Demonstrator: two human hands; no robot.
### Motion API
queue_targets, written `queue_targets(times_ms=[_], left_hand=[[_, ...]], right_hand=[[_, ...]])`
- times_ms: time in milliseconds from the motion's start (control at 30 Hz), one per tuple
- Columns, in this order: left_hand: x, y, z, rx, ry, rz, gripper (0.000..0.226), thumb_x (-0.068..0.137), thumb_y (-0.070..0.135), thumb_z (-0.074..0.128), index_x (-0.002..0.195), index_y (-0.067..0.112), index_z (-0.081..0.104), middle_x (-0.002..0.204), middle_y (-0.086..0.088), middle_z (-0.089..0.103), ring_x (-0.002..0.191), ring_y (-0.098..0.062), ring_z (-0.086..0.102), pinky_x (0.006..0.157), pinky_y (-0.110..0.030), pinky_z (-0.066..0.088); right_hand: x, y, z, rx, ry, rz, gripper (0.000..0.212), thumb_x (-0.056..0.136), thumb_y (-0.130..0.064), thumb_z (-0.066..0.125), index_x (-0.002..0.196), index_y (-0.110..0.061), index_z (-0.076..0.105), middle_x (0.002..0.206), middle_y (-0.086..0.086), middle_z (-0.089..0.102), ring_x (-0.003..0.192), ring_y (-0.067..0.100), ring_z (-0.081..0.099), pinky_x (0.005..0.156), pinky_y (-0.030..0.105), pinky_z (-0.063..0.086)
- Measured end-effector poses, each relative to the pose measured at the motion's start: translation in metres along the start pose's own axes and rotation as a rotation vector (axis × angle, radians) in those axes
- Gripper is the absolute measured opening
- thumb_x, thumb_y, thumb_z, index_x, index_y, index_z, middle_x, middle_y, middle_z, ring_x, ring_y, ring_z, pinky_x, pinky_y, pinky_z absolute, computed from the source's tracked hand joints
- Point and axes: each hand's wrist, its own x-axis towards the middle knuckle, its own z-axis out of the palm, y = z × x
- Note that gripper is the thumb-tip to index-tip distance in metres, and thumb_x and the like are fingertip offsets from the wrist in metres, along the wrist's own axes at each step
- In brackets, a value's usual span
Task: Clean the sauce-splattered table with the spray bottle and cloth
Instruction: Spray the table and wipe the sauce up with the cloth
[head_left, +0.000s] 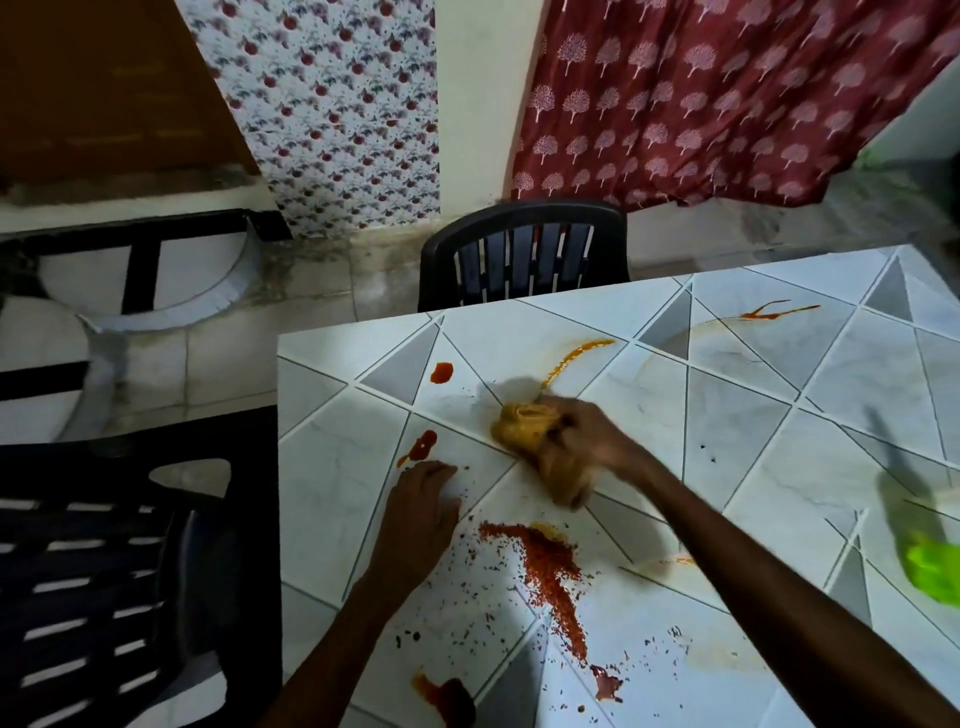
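Observation:
A table (779, 415) with a white and grey geometric top carries red sauce blobs (441, 372), an orange streak (576, 356) and a long red splatter (550, 571) with dark specks. My right hand (592, 434) grips a bunched yellow-brown cloth (530, 436) and presses it on the table just below the orange streak; the cloth is motion-blurred. My left hand (421, 509) lies flat on the table with straight fingers, beside a red blob (422, 447). A green spray bottle (930, 566), blurred, sits at the right edge.
A dark plastic chair (524, 254) stands at the table's far side, and another dark chair (119, 571) at its left. More sauce lies at the far right (779, 310) and at the near edge (447, 696). Patterned curtains hang behind.

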Motion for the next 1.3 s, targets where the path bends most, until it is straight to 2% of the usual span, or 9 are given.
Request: queue_targets(times_ms=[200, 367, 533, 667, 767, 867, 1000, 1133, 1300], left_hand=[[-0.012, -0.018, -0.03, 0.084, 0.171, -0.074, 0.065, 0.084, 0.052, 0.055, 0.134, 0.011, 0.053, 0.139, -0.011, 0.051, 0.128, -0.03, 0.046, 0.105, -0.049, 0.043], [-0.026, -0.045, -0.041, 0.268, 0.038, -0.195, 0.102, 0.072, 0.078, 0.043, 0.147, 0.007, 0.04, 0.157, -0.015, 0.032, 0.145, -0.035, 0.028, 0.115, -0.056, 0.03], [-0.039, -0.055, -0.045, 0.285, -0.04, -0.199, 0.125, 0.066, 0.097, 0.017, 0.152, 0.007, 0.031, 0.162, -0.014, 0.021, 0.149, -0.034, 0.019, 0.119, -0.051, 0.021], [-0.046, -0.059, -0.043, 0.267, -0.067, -0.186, 0.116, 0.074, 0.093, 0.02, 0.149, 0.005, 0.037, 0.159, -0.017, 0.028, 0.146, -0.037, 0.027, 0.115, -0.056, 0.03], [-0.05, -0.06, -0.043, 0.261, -0.072, -0.191, 0.115, 0.075, 0.092, 0.018, 0.149, 0.006, 0.036, 0.159, -0.016, 0.027, 0.146, -0.036, 0.025, 0.116, -0.053, 0.026], [-0.053, -0.064, -0.042, 0.26, -0.071, -0.193, 0.112, 0.075, 0.091, 0.023, 0.152, 0.009, 0.032, 0.162, -0.011, 0.021, 0.149, -0.031, 0.019, 0.12, -0.05, 0.022], [-0.066, -0.073, -0.044, 0.236, -0.029, -0.191, 0.089, 0.082, 0.071, 0.038, 0.146, 0.01, 0.042, 0.157, -0.012, 0.032, 0.145, -0.031, 0.03, 0.115, -0.054, 0.031], [-0.084, -0.076, -0.05, 0.198, 0.058, -0.172, 0.073, 0.087, 0.06, 0.044, 0.138, 0.008, 0.052, 0.15, -0.013, 0.044, 0.137, -0.032, 0.042, 0.11, -0.051, 0.039], [-0.1, -0.08, -0.054, 0.162, 0.088, -0.216, 0.065, 0.09, 0.053, 0.045, 0.137, 0.008, 0.053, 0.148, -0.012, 0.045, 0.134, -0.031, 0.044, 0.111, -0.043, 0.036]], right_hand=[[0.062, -0.045, -0.04, 0.005, 0.255, 0.082, 0.055, 0.075, -0.038, 0.054, 0.125, -0.02, 0.067, 0.122, 0.01, 0.07, 0.115, 0.03, 0.062, 0.098, 0.043, 0.05], [0.08, -0.057, 0.005, -0.1, 0.122, 0.016, 0.04, 0.093, -0.031, 0.07, 0.132, -0.023, 0.064, 0.121, 0.013, 0.071, 0.112, 0.032, 0.066, 0.083, 0.031, 0.047], [0.023, -0.063, 0.068, -0.252, -0.078, -0.166, 0.05, 0.093, -0.024, 0.057, 0.143, -0.023, 0.054, 0.134, 0.013, 0.06, 0.118, 0.031, 0.059, 0.095, 0.035, 0.046], [-0.028, -0.042, 0.113, -0.364, -0.191, -0.219, 0.056, 0.097, -0.017, 0.058, 0.15, -0.03, 0.045, 0.14, 0.007, 0.052, 0.105, 0.017, 0.056, 0.078, 0.018, 0.044], [-0.055, -0.022, 0.129, -0.401, -0.307, -0.218, 0.06, 0.092, -0.019, 0.06, 0.149, -0.033, 0.047, 0.146, 0.006, 0.049, 0.119, 0.026, 0.058, 0.095, 0.036, 0.053], [-0.066, -0.022, 0.116, -0.399, -0.36, -0.155, 0.054, 0.092, -0.026, 0.06, 0.145, -0.028, 0.051, 0.137, 0.004, 0.055, 0.123, 0.024, 0.055, 0.102, 0.038, 0.049], [-0.049, -0.045, 0.085, -0.241, -0.224, -0.08, 0.063, 0.082, -0.027, 0.044, 0.143, -0.015, 0.053, 0.14, 0.013, 0.057, 0.13, 0.028, 0.051, 0.112, 0.044, 0.04], [-0.01, -0.078, 0.077, -0.088, -0.093, -0.118, 0.066, 0.069, -0.023, 0.046, 0.132, -0.018, 0.065, 0.132, 0.013, 0.066, 0.123, 0.032, 0.06, 0.104, 0.047, 0.048], [0.006, -0.13, 0.115, -0.17, -0.146, -0.155, 0.057, 0.081, -0.033, 0.048, 0.132, -0.013, 0.065, 0.13, 0.016, 0.067, 0.12, 0.034, 0.06, 0.097, 0.038, 0.045]])
